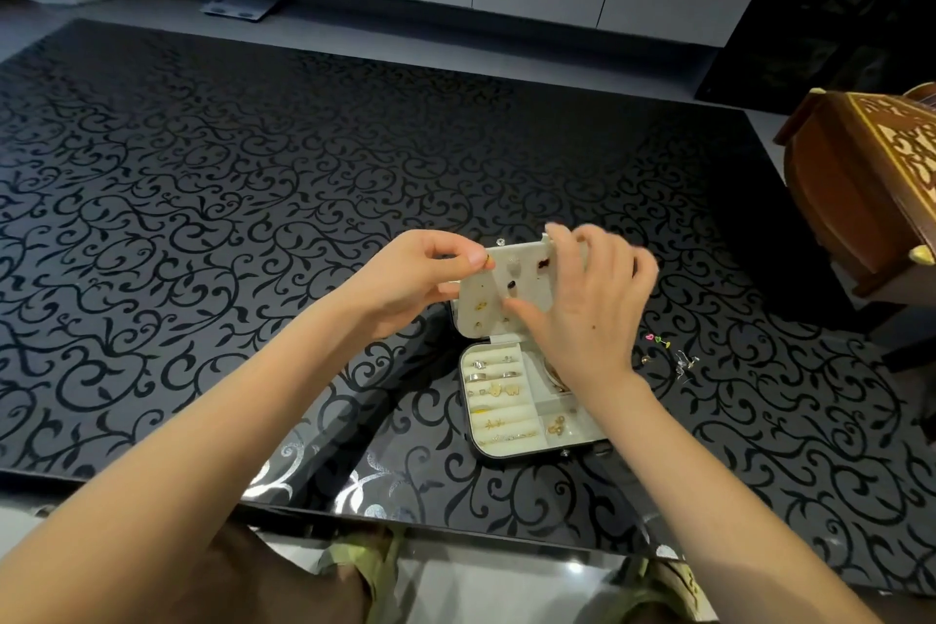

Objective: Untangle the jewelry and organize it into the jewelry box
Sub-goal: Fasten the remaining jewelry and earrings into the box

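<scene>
A small white jewelry box [511,436] lies open on the black patterned table, with rings and gold pieces in its ring rolls and side compartments. Its cream earring panel [499,291] stands raised, holding several studs. My left hand [420,276] pinches a tiny gold piece [489,260] at the panel's upper left corner. My right hand [582,304] holds the panel's right side, fingers curled over its top edge and thumb on its front. A few loose earrings [658,340] lie on the table to the right of the box.
A carved wooden chest [861,198] stands at the table's right edge. More small clear pieces [686,362] lie near the loose earrings. The glossy table [202,218] stretches wide to the left and back. A low white cabinet runs along the far wall.
</scene>
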A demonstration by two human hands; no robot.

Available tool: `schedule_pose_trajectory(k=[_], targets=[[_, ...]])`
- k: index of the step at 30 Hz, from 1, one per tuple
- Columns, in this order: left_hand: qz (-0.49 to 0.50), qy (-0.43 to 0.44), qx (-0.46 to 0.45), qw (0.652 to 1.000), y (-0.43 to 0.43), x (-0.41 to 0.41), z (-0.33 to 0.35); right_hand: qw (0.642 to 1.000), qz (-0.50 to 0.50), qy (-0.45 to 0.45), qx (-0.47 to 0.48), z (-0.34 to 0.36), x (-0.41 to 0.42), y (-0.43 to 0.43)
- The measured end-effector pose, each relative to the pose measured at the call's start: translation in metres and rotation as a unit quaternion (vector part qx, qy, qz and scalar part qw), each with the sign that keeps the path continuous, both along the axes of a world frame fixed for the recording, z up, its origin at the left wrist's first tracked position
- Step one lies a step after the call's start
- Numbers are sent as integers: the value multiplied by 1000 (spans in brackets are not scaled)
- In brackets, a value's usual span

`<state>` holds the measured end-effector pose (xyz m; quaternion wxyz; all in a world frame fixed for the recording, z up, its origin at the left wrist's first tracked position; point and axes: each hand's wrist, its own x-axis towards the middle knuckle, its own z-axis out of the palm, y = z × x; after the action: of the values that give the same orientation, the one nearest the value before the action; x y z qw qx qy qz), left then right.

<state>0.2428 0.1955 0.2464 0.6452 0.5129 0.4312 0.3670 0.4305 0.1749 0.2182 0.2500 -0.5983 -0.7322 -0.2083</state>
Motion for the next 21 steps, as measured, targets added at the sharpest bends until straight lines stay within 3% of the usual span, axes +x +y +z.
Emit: schedule_pose_trajectory(k=[5, 9, 15, 21], targets=[[-114, -18, -17, 993, -6, -7, 5, 990, 138, -39, -16, 4, 20, 12], [-118, -16, -42, 992, 2, -11, 5, 982, 171, -28, 72, -9, 24, 5], [-185, 206, 45, 960, 26, -2, -6, 970, 177, 7, 169, -32, 27, -5], [-298, 237, 28, 924, 42, 16, -18, 970, 170, 18, 173, -35, 26, -8]])
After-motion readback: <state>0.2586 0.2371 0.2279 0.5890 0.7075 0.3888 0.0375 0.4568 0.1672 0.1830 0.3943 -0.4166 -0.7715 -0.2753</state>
